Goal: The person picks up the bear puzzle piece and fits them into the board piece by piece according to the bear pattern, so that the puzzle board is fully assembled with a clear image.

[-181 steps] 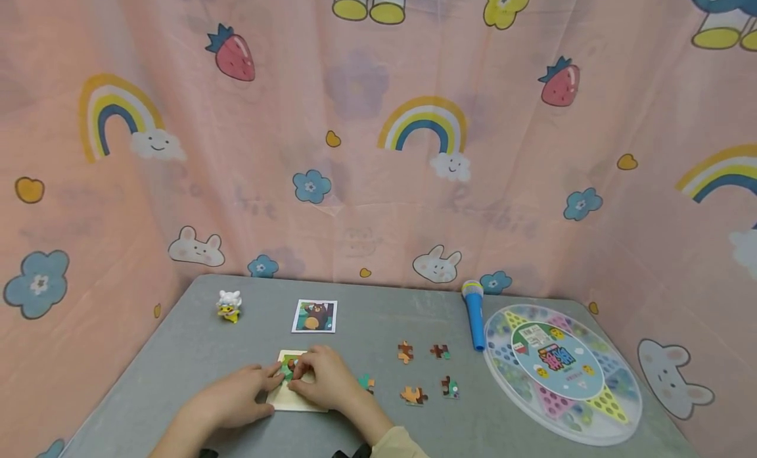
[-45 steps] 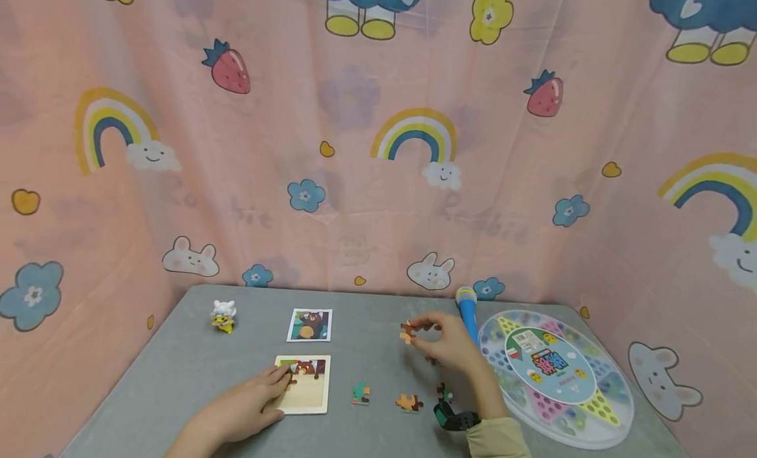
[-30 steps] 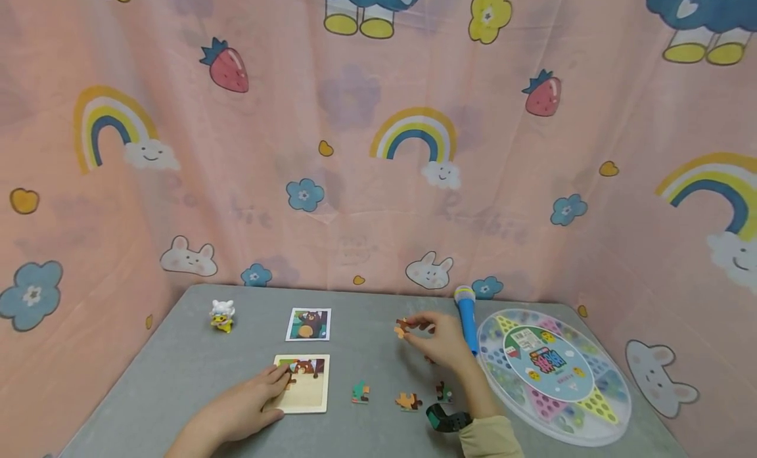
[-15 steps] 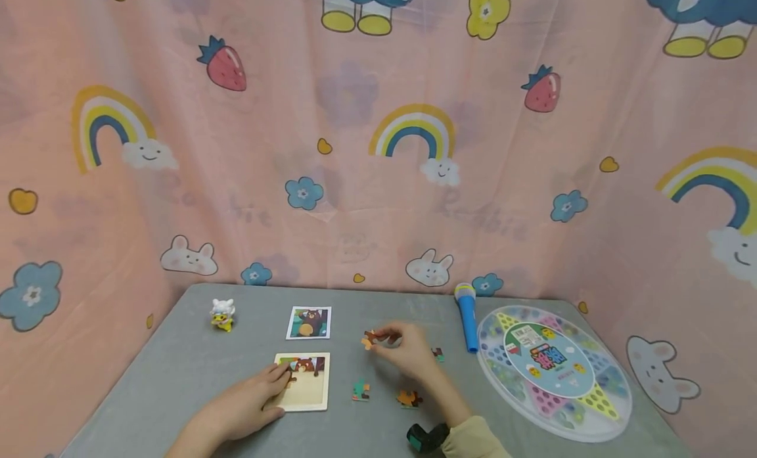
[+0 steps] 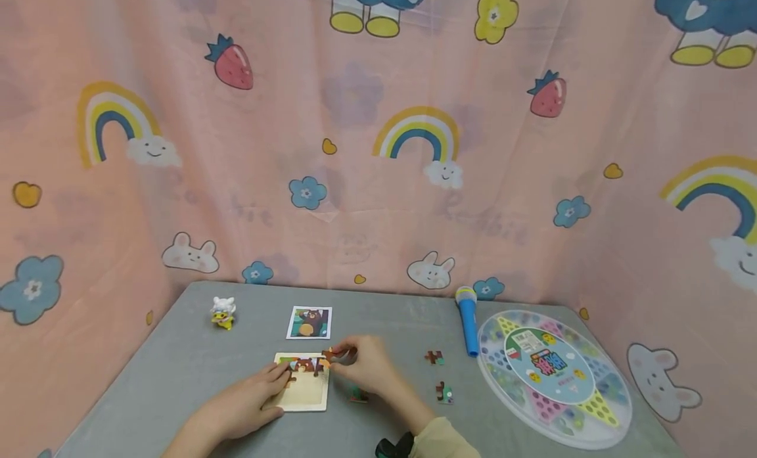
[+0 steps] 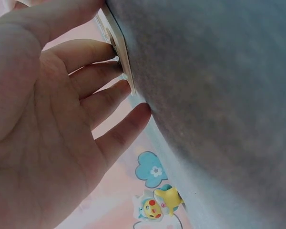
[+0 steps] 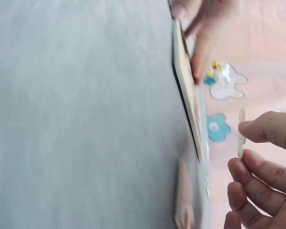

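1. The right grip (image 5: 367, 365) is pinching a puzzle piece (image 7: 241, 142) near the far right corner of the tray (image 5: 309, 396).
2. The left grip (image 5: 253, 395) is resting on the tray's left side, fingers (image 6: 121, 131) a bit spread.
3. Loose pieces (image 5: 445, 393) are lying farther right.

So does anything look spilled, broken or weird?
No, nothing stands out. I see no spill and no crack in the puzzle tray. Loose pieces lie on the table; the right hand pinches another piece.
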Tool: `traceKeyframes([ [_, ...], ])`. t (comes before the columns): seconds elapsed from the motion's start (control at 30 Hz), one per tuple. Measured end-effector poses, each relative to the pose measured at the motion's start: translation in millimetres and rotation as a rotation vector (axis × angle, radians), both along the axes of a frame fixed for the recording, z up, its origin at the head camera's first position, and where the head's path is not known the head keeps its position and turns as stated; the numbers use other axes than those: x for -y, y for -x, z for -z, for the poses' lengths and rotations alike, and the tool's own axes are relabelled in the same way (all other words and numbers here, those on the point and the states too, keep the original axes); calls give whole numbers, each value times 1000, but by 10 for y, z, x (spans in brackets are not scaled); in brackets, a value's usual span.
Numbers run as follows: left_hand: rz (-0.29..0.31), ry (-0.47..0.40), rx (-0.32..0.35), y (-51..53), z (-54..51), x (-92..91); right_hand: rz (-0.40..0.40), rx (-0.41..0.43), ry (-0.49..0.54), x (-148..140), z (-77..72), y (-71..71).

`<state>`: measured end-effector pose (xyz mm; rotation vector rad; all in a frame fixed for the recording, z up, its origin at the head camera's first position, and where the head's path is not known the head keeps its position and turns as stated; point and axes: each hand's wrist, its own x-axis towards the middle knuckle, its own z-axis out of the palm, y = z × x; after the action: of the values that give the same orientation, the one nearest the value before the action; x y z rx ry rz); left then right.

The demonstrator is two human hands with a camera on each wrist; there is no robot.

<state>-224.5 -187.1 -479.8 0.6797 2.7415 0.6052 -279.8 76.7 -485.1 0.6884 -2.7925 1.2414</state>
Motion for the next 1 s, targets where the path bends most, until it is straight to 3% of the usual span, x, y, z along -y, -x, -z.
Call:
traceKeyframes([
  [0.17,24,-2,-35,-19,-9,1,-72,35,-22,210,41,-48],
  [0.4,26,-18,-41,-26,-31,7,-138,-53,-69,433,32,-79],
  [0.63,19,-22,-45,-24,-22,11,-144,-54,-143,499,67,-62],
  [0.87,115,-4,-83,-54,-58,-12,-140,-80,-130,502,99,-58],
  [1.0,129,-3,-80,-64,-72,-24,-133,-78,-131,495,116,-65],
])
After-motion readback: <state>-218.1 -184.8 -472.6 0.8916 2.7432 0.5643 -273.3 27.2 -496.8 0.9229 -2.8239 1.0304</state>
